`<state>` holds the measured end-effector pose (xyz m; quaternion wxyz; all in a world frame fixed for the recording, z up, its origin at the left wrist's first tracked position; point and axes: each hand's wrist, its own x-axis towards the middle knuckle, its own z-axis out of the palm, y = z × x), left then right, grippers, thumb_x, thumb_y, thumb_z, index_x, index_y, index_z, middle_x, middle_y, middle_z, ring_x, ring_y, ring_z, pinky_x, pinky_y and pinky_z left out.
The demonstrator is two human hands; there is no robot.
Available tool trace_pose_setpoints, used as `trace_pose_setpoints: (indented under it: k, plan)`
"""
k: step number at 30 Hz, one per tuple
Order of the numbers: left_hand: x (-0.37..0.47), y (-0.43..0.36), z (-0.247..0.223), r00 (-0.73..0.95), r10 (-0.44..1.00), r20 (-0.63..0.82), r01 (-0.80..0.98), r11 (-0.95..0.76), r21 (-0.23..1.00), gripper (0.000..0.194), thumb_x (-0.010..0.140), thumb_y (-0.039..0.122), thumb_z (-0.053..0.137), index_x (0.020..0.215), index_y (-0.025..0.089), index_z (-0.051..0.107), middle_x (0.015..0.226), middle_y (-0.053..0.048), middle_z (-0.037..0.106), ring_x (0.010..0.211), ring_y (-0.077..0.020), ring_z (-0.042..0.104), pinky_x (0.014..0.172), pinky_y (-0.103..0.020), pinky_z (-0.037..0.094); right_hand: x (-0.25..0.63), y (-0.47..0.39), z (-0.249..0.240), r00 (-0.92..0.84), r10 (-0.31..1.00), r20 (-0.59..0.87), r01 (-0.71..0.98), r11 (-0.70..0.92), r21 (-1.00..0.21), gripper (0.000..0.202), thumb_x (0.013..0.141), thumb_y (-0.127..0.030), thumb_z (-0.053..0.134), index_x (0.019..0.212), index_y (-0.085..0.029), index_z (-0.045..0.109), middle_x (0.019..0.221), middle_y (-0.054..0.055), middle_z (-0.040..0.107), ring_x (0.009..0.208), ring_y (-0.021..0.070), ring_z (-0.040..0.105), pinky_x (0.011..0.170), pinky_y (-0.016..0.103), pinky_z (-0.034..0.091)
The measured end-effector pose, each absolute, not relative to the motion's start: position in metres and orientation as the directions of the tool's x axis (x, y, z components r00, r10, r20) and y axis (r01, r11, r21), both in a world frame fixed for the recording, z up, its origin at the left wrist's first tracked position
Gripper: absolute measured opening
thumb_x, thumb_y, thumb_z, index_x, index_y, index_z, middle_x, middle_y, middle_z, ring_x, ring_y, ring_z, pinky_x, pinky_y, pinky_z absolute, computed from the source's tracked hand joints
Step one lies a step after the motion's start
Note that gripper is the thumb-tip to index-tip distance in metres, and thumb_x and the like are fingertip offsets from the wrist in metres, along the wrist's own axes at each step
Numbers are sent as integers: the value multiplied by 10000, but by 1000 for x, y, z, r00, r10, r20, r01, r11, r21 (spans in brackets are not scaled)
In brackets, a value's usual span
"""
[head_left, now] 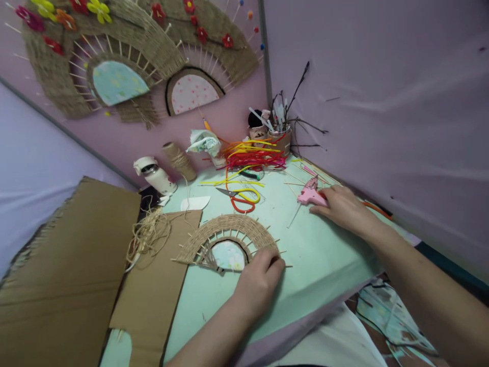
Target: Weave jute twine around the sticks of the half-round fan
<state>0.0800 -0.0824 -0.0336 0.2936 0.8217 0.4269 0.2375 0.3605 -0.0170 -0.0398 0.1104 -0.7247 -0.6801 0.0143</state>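
Observation:
A small half-round fan [240, 224], woven of twine over thin sticks, lies on the table with a pale floral half-circle [229, 255] at its centre. My left hand [260, 280] is closed over the fan's lower right end, its fingertips hidden. To the right, my right hand [342, 209] grips the handle of a pink hot glue gun [311, 196] near the table's back edge. Scissors [244, 196] with yellow and red handles lie behind the fan. Loose twine [151, 234] is heaped to its left.
Brown cardboard [153, 295] covers the left side. At the back stand a white bottle [158, 176], a twine spool [179, 160] and a cup of twigs [280, 140], beside a pile of coloured pipe cleaners [255, 155]. Larger fans [133, 35] hang on the wall.

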Motion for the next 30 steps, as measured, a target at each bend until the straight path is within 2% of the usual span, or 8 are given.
trace_pose_setpoints:
  k: [3, 6, 11, 14, 18, 20, 24, 30]
  plan:
    - [81, -79, -31, 486, 866, 115, 550, -405, 730, 147, 881, 233, 476, 943, 218, 608, 937, -35, 632, 881, -178, 562, 771, -304, 461, 356, -17, -39, 100, 985, 140, 987, -80, -142, 399, 847, -424, 483, 1008, -83, 612, 954, 185, 614, 946, 316, 551, 833, 389, 393]
    - [79, -76, -33, 568, 790, 231, 530, -566, 631, 159, 860, 178, 497, 945, 198, 629, 1028, -72, 614, 975, -207, 534, 819, -345, 454, 353, -28, -30, 128, 977, 172, 974, -92, -205, 403, 877, -407, 424, 1038, -85, 604, 978, 185, 618, 966, 310, 553, 843, 385, 398]
    - [74, -73, -41, 608, 711, 352, 479, -683, 552, 154, 876, 168, 479, 878, 181, 632, 1039, -92, 607, 983, -205, 533, 834, -365, 458, 349, -66, -5, 163, 970, 181, 853, -46, -520, 430, 878, -469, 390, 1081, -154, 601, 1008, 126, 638, 886, 257, 590, 777, 341, 443]
    - [74, -72, -42, 613, 699, 368, 466, -696, 546, 166, 887, 159, 459, 875, 178, 624, 1016, -89, 617, 965, -194, 544, 829, -357, 466, 344, -92, 3, 124, 990, 73, 703, -36, -711, 452, 877, -516, 376, 1063, -187, 624, 953, 85, 664, 799, 221, 606, 702, 311, 472]
    - [73, -72, -41, 618, 690, 378, 459, -706, 539, 166, 887, 144, 457, 890, 169, 621, 1003, -92, 630, 951, -189, 560, 822, -348, 476, 332, -124, 0, 62, 991, -123, 488, -137, -862, 454, 882, -538, 377, 943, -196, 670, 880, 72, 681, 778, 214, 616, 692, 308, 499]
    - [73, -72, -40, 609, 692, 389, 452, -705, 547, 164, 888, 153, 461, 891, 173, 624, 992, -94, 637, 940, -188, 571, 812, -345, 482, 325, -138, -2, 43, 980, -194, 427, -194, -883, 461, 887, -544, 368, 872, -203, 677, 840, 68, 678, 777, 216, 618, 695, 305, 505]
    - [74, -72, -37, 605, 689, 398, 433, -705, 562, 170, 897, 170, 460, 893, 180, 630, 977, -96, 644, 933, -181, 586, 807, -337, 488, 314, -156, -9, 1, 963, -270, 447, -242, -861, 511, 873, -586, 357, 724, -190, 644, 687, 56, 624, 650, 192, 578, 605, 284, 490]
    - [72, -74, -34, 618, 683, 389, 432, -709, 558, 153, 894, 161, 465, 908, 179, 616, 999, -102, 638, 951, -179, 578, 824, -337, 484, 310, -172, -15, -13, 964, -264, 524, -218, -823, 506, 868, -593, 354, 681, -203, 616, 632, 38, 592, 599, 177, 564, 565, 273, 470]
